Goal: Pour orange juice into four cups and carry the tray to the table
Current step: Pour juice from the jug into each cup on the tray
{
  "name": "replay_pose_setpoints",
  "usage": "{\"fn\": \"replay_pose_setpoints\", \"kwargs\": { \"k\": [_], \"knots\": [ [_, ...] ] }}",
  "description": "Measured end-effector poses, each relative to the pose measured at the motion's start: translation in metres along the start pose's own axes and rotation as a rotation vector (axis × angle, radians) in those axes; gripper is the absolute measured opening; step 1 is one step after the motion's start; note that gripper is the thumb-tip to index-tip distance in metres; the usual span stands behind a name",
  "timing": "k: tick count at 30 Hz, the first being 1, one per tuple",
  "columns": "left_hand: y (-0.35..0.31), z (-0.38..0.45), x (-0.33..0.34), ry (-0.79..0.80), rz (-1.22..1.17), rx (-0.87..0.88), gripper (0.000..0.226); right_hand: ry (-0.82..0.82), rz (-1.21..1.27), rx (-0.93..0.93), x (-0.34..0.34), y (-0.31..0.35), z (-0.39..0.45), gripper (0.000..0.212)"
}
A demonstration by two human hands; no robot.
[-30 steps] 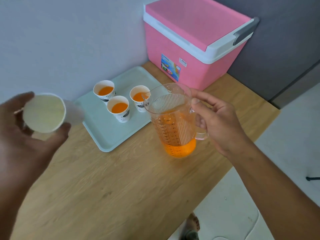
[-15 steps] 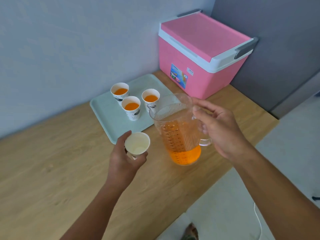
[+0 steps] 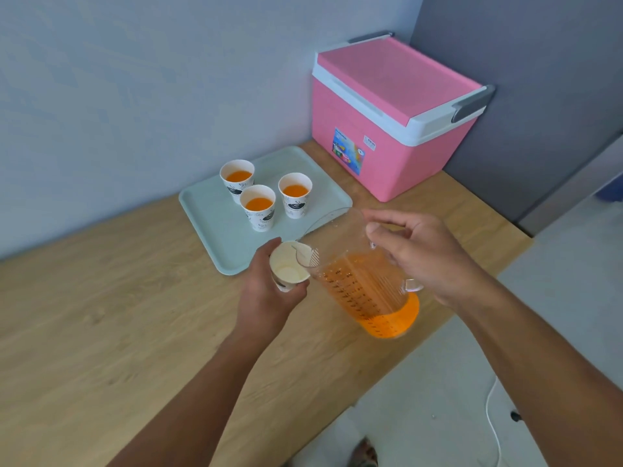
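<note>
Spillage threatens: right hand grips the tilted jug, fingers curled round its handle; left hand clasps the empty cup (unsupported, above the table); a fast tilt overshoots.

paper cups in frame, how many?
4. Three filled cups stand on the tray: back left, middle front, right. The fourth, empty cup, is held by the left hand under the pitcher spout. None look hidden.
</note>
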State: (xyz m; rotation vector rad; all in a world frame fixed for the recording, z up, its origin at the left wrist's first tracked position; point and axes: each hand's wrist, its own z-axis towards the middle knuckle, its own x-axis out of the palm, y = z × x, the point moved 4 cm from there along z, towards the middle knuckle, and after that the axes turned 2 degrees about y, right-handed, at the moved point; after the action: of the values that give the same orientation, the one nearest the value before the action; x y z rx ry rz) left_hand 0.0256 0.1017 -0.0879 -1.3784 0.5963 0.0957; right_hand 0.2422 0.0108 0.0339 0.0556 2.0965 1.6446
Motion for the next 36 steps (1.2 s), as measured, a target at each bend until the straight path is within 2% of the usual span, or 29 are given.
{"fn": "replay_pose_setpoints", "kwargs": {
  "k": [6,12,24,36],
  "knots": [
    [0.001,-0.002,0.004,0.001,0.013,0.017,0.088,0.033,-0.231,-0.03,0.002,0.012,-0.001,0.029],
    [0.006,-0.011,0.006,0.004,0.009,0.013,0.084,0.085,-0.338,0.008,-0.001,0.023,-0.002,0.028],
    [0.006,-0.016,0.01,0.019,0.039,-0.001,0.086,0.14,-0.498,0.027,0.001,0.031,0.003,0.031],
    [0.005,-0.015,0.015,0.028,0.032,-0.01,0.085,0.14,-0.527,0.027,0.002,0.037,0.003,0.032]
  ]
}}
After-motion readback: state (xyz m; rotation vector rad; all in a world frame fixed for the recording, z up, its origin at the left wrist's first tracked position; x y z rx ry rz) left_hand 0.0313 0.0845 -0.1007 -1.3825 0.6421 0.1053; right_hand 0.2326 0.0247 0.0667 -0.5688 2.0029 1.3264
